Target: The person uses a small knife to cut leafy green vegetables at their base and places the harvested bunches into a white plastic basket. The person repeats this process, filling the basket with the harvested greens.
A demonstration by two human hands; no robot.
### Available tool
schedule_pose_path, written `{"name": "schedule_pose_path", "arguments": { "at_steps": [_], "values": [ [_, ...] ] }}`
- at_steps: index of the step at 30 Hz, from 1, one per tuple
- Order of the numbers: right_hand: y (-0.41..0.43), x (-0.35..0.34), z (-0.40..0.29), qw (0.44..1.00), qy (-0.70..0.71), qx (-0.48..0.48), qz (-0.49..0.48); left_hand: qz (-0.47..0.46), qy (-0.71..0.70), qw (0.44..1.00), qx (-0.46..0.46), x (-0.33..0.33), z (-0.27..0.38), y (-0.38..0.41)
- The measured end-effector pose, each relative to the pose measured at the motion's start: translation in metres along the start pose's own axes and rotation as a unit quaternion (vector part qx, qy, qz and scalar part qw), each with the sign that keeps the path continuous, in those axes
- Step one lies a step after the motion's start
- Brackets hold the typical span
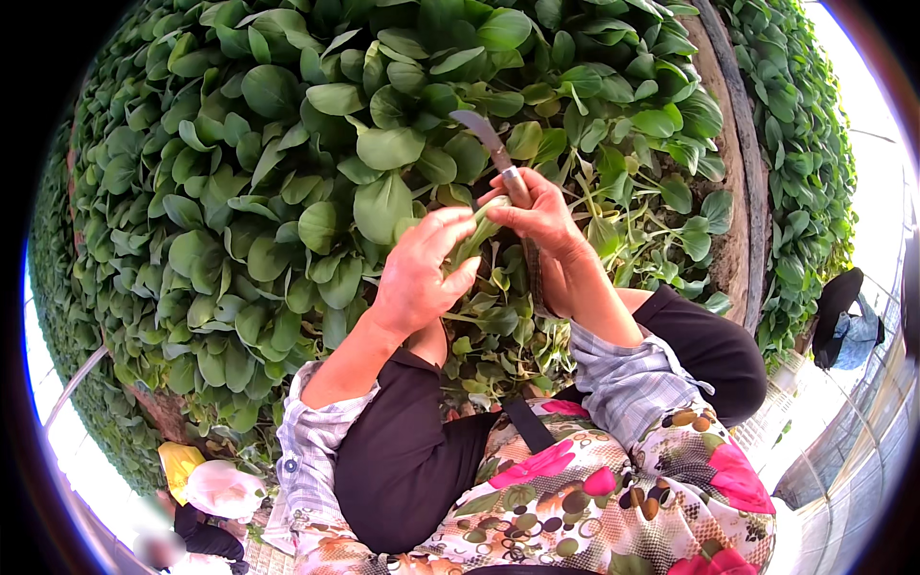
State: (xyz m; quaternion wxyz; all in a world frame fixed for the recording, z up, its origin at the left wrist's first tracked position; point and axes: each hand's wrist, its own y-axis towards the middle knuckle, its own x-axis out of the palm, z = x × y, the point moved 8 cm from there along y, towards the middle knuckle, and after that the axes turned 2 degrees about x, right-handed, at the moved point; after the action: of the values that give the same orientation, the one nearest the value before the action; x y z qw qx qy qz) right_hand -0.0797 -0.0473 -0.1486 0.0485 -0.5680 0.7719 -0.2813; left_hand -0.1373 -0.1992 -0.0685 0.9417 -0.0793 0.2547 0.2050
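Observation:
Both my hands meet just above my knees, over a dense bed of leafy greens [388, 147]. My right hand [535, 215] grips the handle of a curved-blade knife [489, 140], its blade pointing up and to the left; the thumb of that hand also presses on the pale cut stem of a green plant [478, 233]. Around the other side of that plant lies my left hand [428, 269], fingers partly curled, thumb apart; whether it grips the stem is hard to tell. Under the hands are small stalks and loose-looking leaves.
A dark pipe or hose [751, 158] runs along a soil strip at the right, with another planted bed [798, 187] beyond. At the lower left are a person [205, 535], a yellow bag [178, 463] and a whitish plastic bag [224, 489]. Dark and blue cloth [855, 330] hangs at the right.

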Motion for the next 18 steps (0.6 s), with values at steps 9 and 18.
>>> {"name": "schedule_pose_path", "arguments": {
  "at_steps": [9,18],
  "values": [
    [0.003,0.004,0.053,0.988,-0.085,0.132,-0.004,-0.201,0.189,0.934,-0.226,0.031,-0.072,0.017],
    [0.057,0.042,0.091,0.980,-0.173,0.032,0.098,0.062,0.552,0.817,-0.154,-0.014,-0.212,0.009]
  ]
}}
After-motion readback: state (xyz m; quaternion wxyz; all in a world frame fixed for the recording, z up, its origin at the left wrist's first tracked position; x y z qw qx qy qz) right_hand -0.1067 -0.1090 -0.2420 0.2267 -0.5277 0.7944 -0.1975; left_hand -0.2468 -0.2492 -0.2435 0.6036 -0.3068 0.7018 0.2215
